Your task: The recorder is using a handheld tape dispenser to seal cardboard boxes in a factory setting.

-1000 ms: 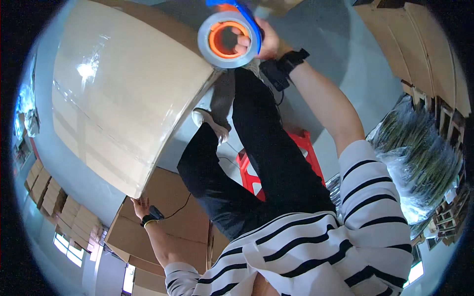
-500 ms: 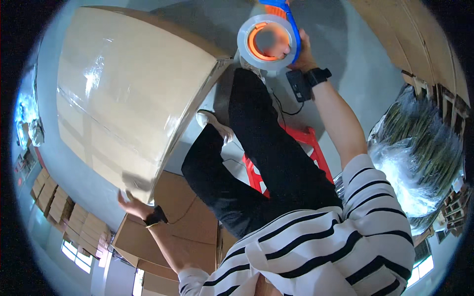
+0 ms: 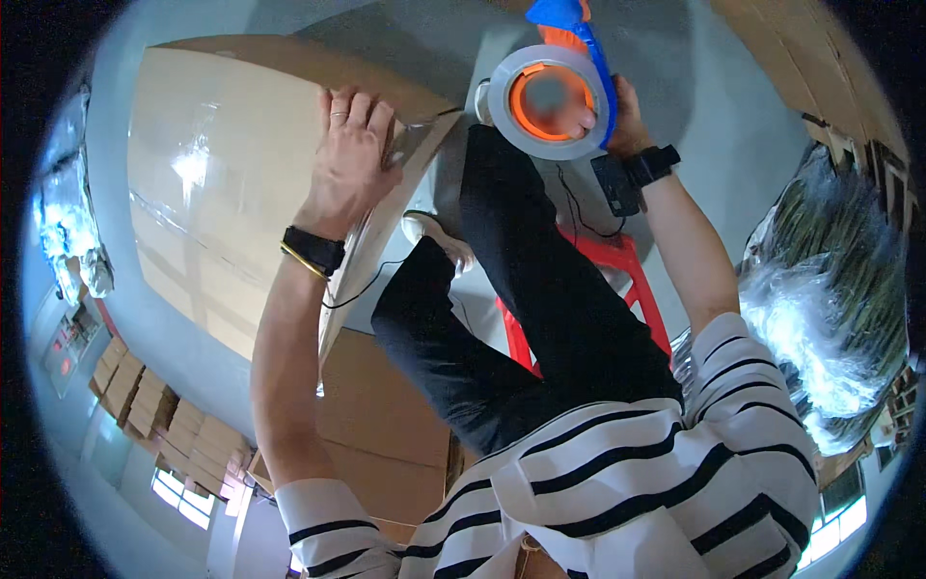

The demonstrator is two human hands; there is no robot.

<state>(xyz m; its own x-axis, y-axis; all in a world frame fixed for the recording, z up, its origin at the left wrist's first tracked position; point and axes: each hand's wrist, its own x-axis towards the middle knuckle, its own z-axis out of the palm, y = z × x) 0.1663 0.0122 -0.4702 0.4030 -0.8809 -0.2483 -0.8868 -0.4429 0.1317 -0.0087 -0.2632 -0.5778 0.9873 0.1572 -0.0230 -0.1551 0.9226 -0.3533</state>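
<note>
A large cardboard box (image 3: 231, 183) with strips of clear tape across its face stands at my left. My left hand (image 3: 353, 159) lies on that face close to its right edge, fingers laid over the cardboard and thumb by the edge. In my right hand (image 3: 627, 118) is a blue and orange tape dispenser (image 3: 606, 92), held up beyond my knees, apart from the box. It carries a wide roll of tape (image 3: 500, 96) on an orange hub. The grip and most of the fingers round it are hidden behind the dispenser.
I sit on a red stool (image 3: 608, 253), legs beside the box. Another cardboard box (image 3: 381, 434) stands near my left side. A plastic-wrapped bundle (image 3: 820, 289) is at the right, with cardboard (image 3: 810, 58) at the far right. Stacked cartons (image 3: 183, 425) stand at the left.
My left hand has moved from the near end of the box up to its far right edge and now rests on it. The tape dispenser has shifted slightly right and nearer.
</note>
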